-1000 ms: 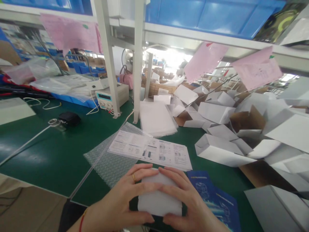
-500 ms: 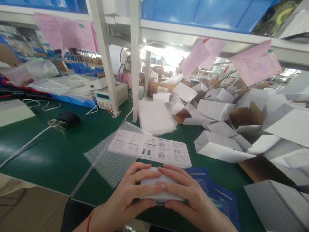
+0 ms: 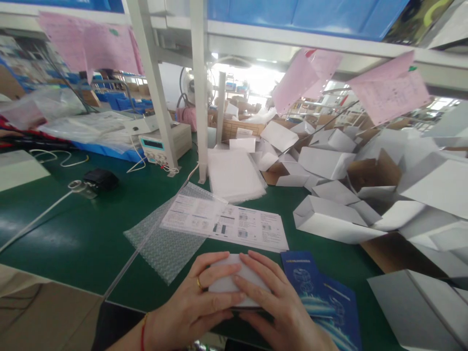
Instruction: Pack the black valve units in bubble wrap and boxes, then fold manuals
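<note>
Both my hands wrap round a small white box [image 3: 227, 280] at the near edge of the green table [image 3: 91, 234]. My left hand [image 3: 193, 307], with a gold ring on one finger, covers the box's left side and top. My right hand [image 3: 278, 307] closes over its right side, fingertips meeting those of the left. Just beyond the box lies a printed instruction sheet [image 3: 226, 225] resting partly on a sheet of bubble wrap [image 3: 161, 243]. A blue booklet [image 3: 321, 302] lies right of my right hand.
A heap of folded white cartons [image 3: 336, 195] fills the right side. A stack of white sheets [image 3: 234, 174] sits behind the instruction sheet. White shelf posts [image 3: 195, 87], a power supply [image 3: 164, 142], a black object [image 3: 100, 179] and cables stand at back left. Pink papers hang above.
My hands have closed tighter over the white box, tipping it flatter so less of it shows. The view has shifted slightly.
</note>
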The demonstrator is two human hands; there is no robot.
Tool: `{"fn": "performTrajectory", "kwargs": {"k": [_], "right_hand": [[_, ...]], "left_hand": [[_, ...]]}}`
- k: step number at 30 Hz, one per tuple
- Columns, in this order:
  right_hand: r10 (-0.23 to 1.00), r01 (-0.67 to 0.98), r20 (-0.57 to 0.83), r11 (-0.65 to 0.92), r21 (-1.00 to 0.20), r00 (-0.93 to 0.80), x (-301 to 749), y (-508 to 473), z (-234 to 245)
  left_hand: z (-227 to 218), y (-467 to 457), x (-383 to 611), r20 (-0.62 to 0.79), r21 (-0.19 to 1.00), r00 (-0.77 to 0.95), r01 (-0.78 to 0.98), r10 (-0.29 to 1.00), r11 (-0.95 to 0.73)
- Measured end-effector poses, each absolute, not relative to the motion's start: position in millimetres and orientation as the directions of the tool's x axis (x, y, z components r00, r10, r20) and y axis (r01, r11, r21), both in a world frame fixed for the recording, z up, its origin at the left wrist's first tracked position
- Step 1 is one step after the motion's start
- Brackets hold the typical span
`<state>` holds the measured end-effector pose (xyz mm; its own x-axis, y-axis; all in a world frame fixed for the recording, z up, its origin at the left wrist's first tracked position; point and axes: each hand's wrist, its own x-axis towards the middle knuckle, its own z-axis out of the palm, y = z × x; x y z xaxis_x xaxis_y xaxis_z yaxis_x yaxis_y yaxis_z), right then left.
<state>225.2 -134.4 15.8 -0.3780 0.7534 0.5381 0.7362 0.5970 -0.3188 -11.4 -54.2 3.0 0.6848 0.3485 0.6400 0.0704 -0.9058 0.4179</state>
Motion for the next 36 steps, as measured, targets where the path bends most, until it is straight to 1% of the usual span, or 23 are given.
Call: {"fn": "performTrajectory", "kwargs": {"k": [2, 5, 7, 9, 10, 11, 13, 14, 15, 16, 17, 20, 21, 23, 25, 27, 28, 29, 31, 32, 34, 35, 36], "right_hand": [[0.766, 0.749, 0.545, 0.572, -0.334, -0.342, 221, -134, 20], [0.849, 0.793, 0.444, 0.471, -0.388, -0.287, 214, -133, 28], [0.896, 0.793, 0.384, 0.396, -0.463, -0.223, 211, -134, 29], [0.924, 0.737, 0.372, 0.316, -0.597, -0.095, 212, -136, 24], [0.934, 0.674, 0.357, 0.273, -0.686, -0.014, 213, -138, 19], [0.945, 0.574, 0.320, 0.226, -0.787, 0.066, 214, -140, 14], [0.969, 0.262, 0.163, 0.110, -0.959, 0.187, 216, -143, 3], [0.976, 0.087, 0.080, 0.063, -0.994, 0.202, 215, -144, -2], [0.980, -0.061, 0.021, 0.034, -0.998, 0.197, 213, -144, -6], [0.983, -0.166, -0.010, 0.022, -0.986, 0.185, 210, -144, -10], [0.984, -0.227, -0.010, 0.031, -0.973, 0.178, 205, -144, -13], [0.984, -0.296, 0.022, 0.075, -0.952, 0.178, 189, -144, -18], [0.980, -0.338, -0.005, 0.063, -0.939, 0.198, 185, -144, -19], [0.959, -0.488, -0.149, -0.014, -0.873, 0.240, 176, -145, -18], [0.907, -0.669, -0.342, -0.097, -0.737, 0.245, 171, -148, -16], [0.855, -0.776, -0.461, -0.119, -0.620, 0.238, 169, -152, -12], [0.840, -0.785, -0.475, -0.101, -0.612, 0.263, 170, -155, -10], [0.825, -0.765, -0.467, -0.067, -0.640, 0.318, 172, -159, -7], [0.786, -0.633, -0.377, 0.024, -0.774, 0.490, 180, -167, -1], [0.755, -0.512, -0.290, 0.071, -0.856, 0.588, 186, -172, 3], [0.659, -0.168, -0.042, 0.130, -0.977, 0.751, 202, -183, 13], [0.596, 0.029, 0.095, 0.119, -0.992, 0.797, 212, -188, 18], [0.531, 0.215, 0.222, 0.077, -0.974, 0.818, 223, -193, 23]], "left_hand": [[1, -52, -10, 0.647, 0.440, 0.680, 0.037, 0.345, -0.897], [0, -51, -11, 0.645, 0.477, 0.667, 0.030, 0.373, -0.878], [-1, -54, -13, 0.627, 0.504, 0.648, 0.086, 0.432, -0.860], [-3, -59, -17, 0.600, 0.566, 0.598, 0.152, 0.532, -0.810], [-4, -61, -19, 0.591, 0.613, 0.554, 0.165, 0.587, -0.773], [-5, -64, -20, 0.577, 0.664, 0.508, 0.164, 0.639, -0.730], [-9, -70, -20, 0.549, 0.751, 0.429, 0.124, 0.718, -0.648], [-11, -73, -18, 0.530, 0.782, 0.413, 0.097, 0.740, -0.615], [-13, -76, -15, 0.507, 0.809, 0.413, 0.075, 0.756, -0.584], [-15, -79, -11, 0.479, 0.832, 0.424, 0.058, 0.768, -0.551], [-16, -83, -7, 0.448, 0.854, 0.443, 0.044, 0.777, -0.518], [-15, -92, 9, 0.334, 0.921, 0.469, 0.022, 0.818, -0.389], [-13, -95, 13, 0.288, 0.942, 0.464, 0.019, 0.838, -0.335], [-9, -99, 22, 0.191, 0.976, 0.451, 0.008, 0.872, -0.219], [-6, -102, 26, 0.106, 0.994, 0.447, -0.015, 0.888, -0.111], [-7, -100, 26, 0.076, 0.997, 0.448, -0.031, 0.891, -0.069], [-9, -97, 23, 0.093, 0.995, 0.449, -0.023, 0.889, -0.093], [-12, -94, 20, 0.124, 0.990, 0.447, 0.006, 0.886, -0.141], [-19, -84, 10, 0.219, 0.945, 0.453, 0.121, 0.864, -0.303], [-23, -79, 5, 0.271, 0.898, 0.458, 0.196, 0.847, -0.393], [-30, -69, -3, 0.370, 0.773, 0.493, 0.307, 0.788, -0.555], [-34, -66, -5, 0.405, 0.717, 0.515, 0.335, 0.756, -0.612], [-38, -64, -6, 0.429, 0.673, 0.538, 0.346, 0.726, -0.654]]}}
